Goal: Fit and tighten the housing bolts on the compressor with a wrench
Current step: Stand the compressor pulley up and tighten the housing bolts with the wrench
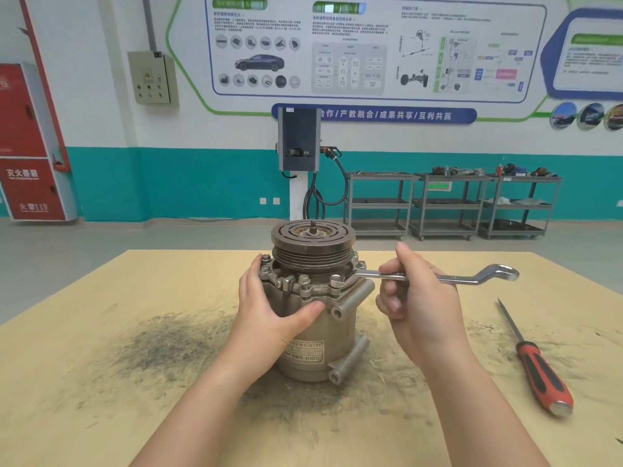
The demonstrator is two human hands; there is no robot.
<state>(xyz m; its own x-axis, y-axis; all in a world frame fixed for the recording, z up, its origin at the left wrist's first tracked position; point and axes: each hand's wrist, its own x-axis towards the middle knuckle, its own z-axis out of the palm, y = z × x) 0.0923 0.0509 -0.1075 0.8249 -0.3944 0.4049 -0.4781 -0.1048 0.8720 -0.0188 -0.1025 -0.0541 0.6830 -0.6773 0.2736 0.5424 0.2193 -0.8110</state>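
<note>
A grey metal compressor stands upright on the wooden table, its dark pulley on top. Several housing bolts sit around the flange below the pulley. My left hand grips the compressor body from the left, thumb across its front. My right hand holds the shaft of a silver ring wrench. The wrench lies level, its left end against the flange on the right side, near a bolt; its free ring end points right.
A red-and-black handled screwdriver lies on the table at the right. A dark smudge of grime marks the table left of the compressor. Grey trolleys with parts stand at the back wall beside a wall charger.
</note>
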